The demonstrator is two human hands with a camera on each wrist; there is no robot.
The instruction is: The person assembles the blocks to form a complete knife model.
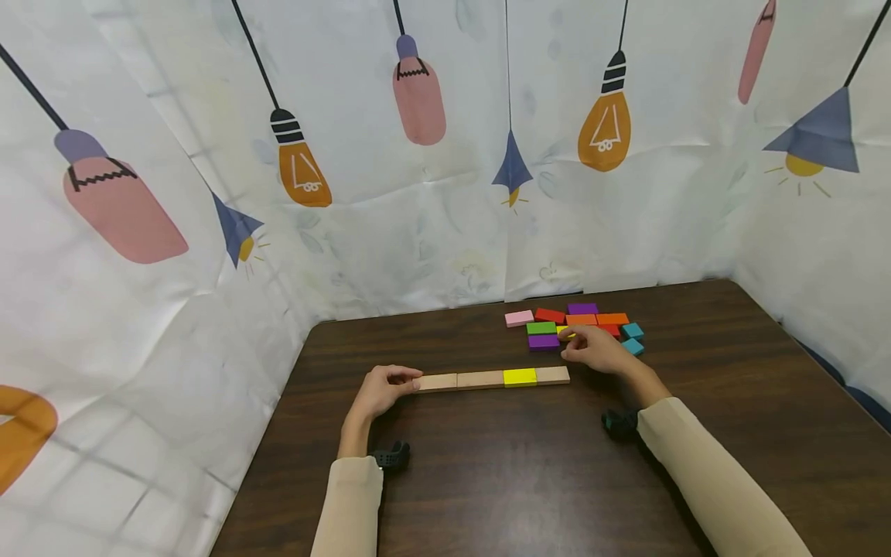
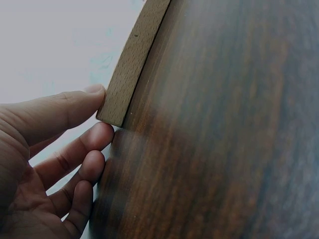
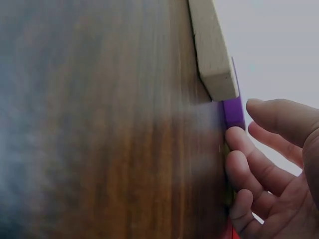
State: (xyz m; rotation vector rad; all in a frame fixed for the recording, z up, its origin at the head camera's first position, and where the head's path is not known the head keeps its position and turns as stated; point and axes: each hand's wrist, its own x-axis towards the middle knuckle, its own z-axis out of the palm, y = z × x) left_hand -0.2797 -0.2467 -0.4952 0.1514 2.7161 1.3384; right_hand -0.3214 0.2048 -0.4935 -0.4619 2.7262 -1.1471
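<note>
Left hand [image 1: 379, 392] at the left end of a straight row on the dark brown wood-grain desk [image 1: 473, 480], thumb and fingertips touching the first pale wooden block [image 1: 437, 383]; whether they pinch it, cannot tell. Row continues rightward, end to end: second pale wooden block [image 1: 480, 379], bright yellow rectangular block [image 1: 520, 377], third pale wooden block [image 1: 553, 375]. Right hand [image 1: 597, 350], fingers loosely bent, thumb apart, nothing seen between, is at a cluster of coloured rectangular blocks [image 1: 582, 319] behind the row's right end, just right of a purple rectangular block [image 1: 544, 342].
</note>
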